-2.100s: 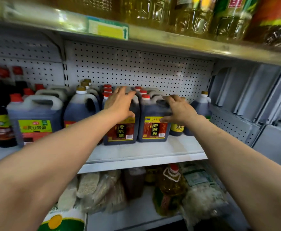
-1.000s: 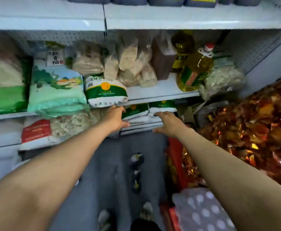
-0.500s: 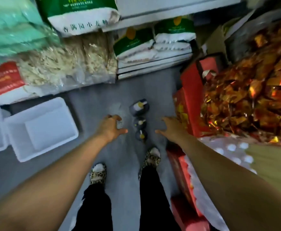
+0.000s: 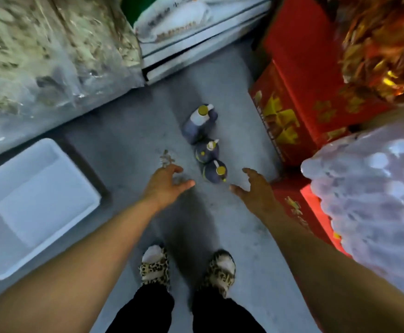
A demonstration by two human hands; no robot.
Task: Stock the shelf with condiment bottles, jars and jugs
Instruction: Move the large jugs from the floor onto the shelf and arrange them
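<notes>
1. Three jugs [image 4: 204, 143] stand in a row on the floor [image 4: 129, 131], left of the red box [image 4: 299, 97].
2. My left hand [image 4: 166, 182] and right hand [image 4: 256, 188] flank the nearest jug [image 4: 214, 171], fingers released, holding nothing.

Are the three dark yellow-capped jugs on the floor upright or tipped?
Upright: the three dark yellow-capped jugs show caps and handles facing up at the camera.

Left grip [image 4: 166, 182] and right grip [image 4: 253, 186] spread, empty
</notes>
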